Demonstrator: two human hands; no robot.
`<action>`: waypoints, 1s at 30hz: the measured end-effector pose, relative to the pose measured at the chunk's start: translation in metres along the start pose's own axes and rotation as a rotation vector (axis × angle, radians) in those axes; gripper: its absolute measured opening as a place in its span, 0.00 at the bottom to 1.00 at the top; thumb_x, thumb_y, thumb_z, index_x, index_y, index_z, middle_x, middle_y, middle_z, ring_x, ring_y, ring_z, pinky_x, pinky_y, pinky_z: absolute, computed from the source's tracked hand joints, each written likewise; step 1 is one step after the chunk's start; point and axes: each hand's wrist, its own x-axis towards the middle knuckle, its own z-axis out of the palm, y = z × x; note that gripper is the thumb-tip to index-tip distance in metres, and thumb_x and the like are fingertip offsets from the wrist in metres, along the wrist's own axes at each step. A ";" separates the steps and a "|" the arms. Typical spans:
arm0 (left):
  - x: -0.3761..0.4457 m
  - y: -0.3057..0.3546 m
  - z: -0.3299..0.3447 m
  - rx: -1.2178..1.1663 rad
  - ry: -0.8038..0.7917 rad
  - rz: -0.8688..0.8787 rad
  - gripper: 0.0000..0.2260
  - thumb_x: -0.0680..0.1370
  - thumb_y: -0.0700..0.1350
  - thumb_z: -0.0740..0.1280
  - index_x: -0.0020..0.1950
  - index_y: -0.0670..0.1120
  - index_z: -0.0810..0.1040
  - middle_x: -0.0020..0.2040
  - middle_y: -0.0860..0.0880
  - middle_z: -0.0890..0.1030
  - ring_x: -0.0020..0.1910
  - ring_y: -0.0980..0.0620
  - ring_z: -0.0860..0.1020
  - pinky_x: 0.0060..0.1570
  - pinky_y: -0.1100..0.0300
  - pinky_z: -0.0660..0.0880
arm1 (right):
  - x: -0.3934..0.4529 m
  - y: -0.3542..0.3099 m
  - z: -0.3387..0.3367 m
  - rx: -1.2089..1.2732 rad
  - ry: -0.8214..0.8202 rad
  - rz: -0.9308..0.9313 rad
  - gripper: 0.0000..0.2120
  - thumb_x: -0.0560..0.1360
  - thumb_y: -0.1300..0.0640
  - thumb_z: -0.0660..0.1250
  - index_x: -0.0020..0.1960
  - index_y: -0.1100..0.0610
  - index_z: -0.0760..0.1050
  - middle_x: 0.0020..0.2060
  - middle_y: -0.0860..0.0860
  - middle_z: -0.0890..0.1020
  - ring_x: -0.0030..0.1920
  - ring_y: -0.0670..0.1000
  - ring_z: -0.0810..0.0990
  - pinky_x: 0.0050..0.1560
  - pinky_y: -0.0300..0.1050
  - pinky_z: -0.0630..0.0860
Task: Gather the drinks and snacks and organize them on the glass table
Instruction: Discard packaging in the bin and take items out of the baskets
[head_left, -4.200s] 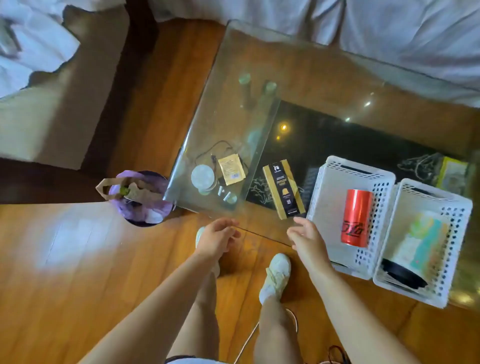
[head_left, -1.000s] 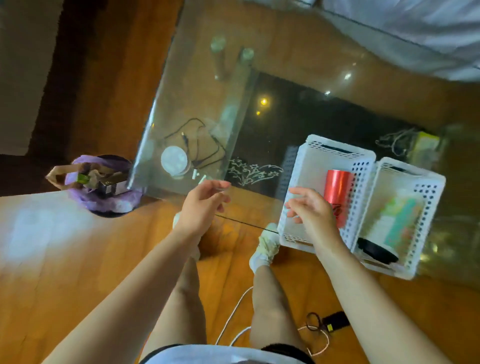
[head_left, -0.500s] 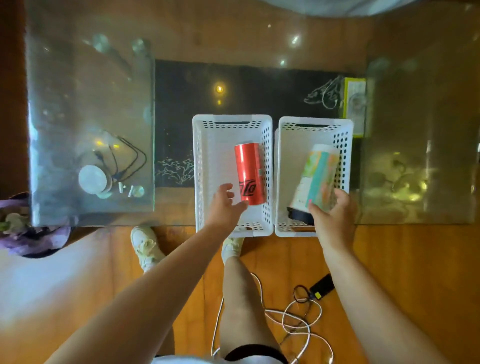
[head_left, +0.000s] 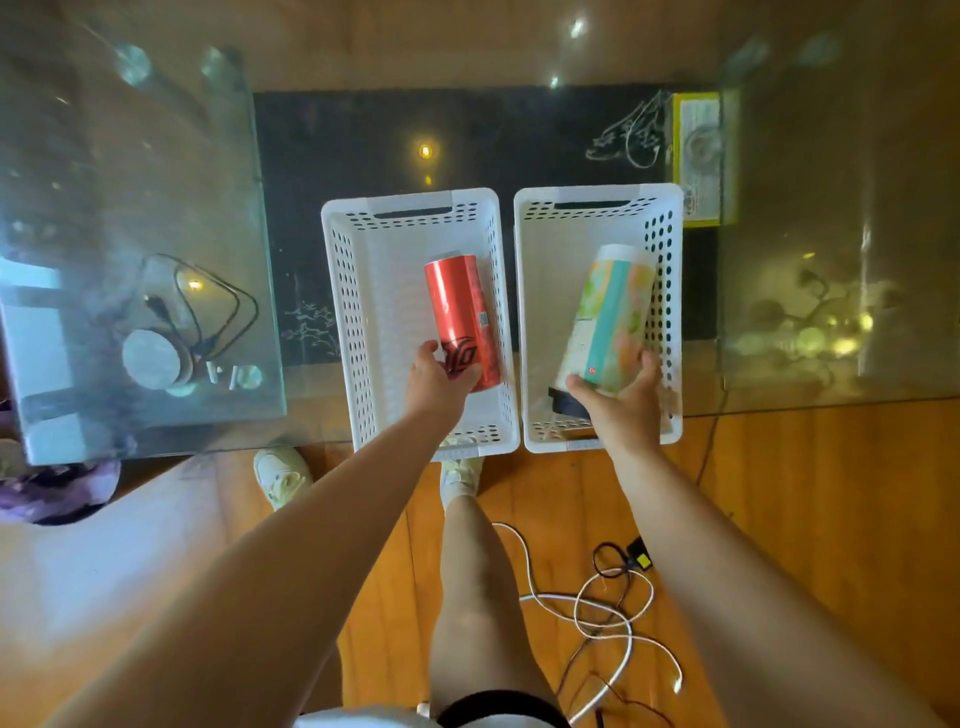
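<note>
while both hands now reach into the baskets, the scene reads as follows, left to right.

at far left a purple bag (head_left: 57, 486) sits on the floor beside the glass table (head_left: 130, 156). on the glass near that corner lie a round disc (head_left: 151, 358) and a looped black cable (head_left: 208, 312).

the left basket (head_left: 358, 322) stands at the table's near edge. in it lies the red can (head_left: 462, 317), on its side. the left hand (head_left: 439, 376) has its fingers curled round the can's near end; half a second ago it was only arriving at the can, so a grip has just been taken.

the right basket (head_left: 670, 312) stands just beside the first, touching or nearly so. the pastel tube (head_left: 610, 317) sits tilted in it, dark cap toward the person. the right hand (head_left: 623, 395) cups the tube's lower end, fingers wrapped; whether the tube is lifted clear of the basket floor cannot be told from this angle.

behind the right basket a yellow packet (head_left: 701, 156) lies under or on the glass; which is unclear.

a second ago the hands were at the table edge and the left basket's rim. judgement: sorting is done, one drink and one snack container are binned, and the person is now straightening or repositioning each. white and black cords (head_left: 597, 608) lie on the floor near the feet, a trip risk.
</note>
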 end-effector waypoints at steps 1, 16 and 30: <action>0.000 -0.001 0.000 0.004 -0.004 0.003 0.29 0.76 0.44 0.66 0.73 0.42 0.58 0.65 0.41 0.73 0.56 0.46 0.75 0.45 0.62 0.71 | 0.000 0.000 -0.001 0.012 0.000 0.003 0.39 0.69 0.53 0.73 0.72 0.53 0.54 0.66 0.53 0.68 0.64 0.52 0.71 0.48 0.39 0.74; -0.066 -0.003 -0.061 -0.392 -0.144 0.072 0.09 0.78 0.44 0.64 0.57 0.50 0.68 0.45 0.55 0.75 0.45 0.56 0.75 0.46 0.63 0.72 | -0.029 -0.009 -0.016 0.229 0.068 -0.061 0.37 0.70 0.61 0.72 0.72 0.53 0.54 0.67 0.54 0.68 0.64 0.52 0.72 0.48 0.34 0.76; -0.085 -0.039 -0.102 -0.596 -0.173 0.051 0.12 0.78 0.46 0.63 0.61 0.49 0.71 0.53 0.48 0.79 0.50 0.56 0.78 0.48 0.64 0.74 | -0.011 -0.042 -0.016 0.425 0.079 -0.041 0.34 0.69 0.56 0.73 0.69 0.46 0.59 0.64 0.49 0.73 0.57 0.43 0.76 0.57 0.37 0.76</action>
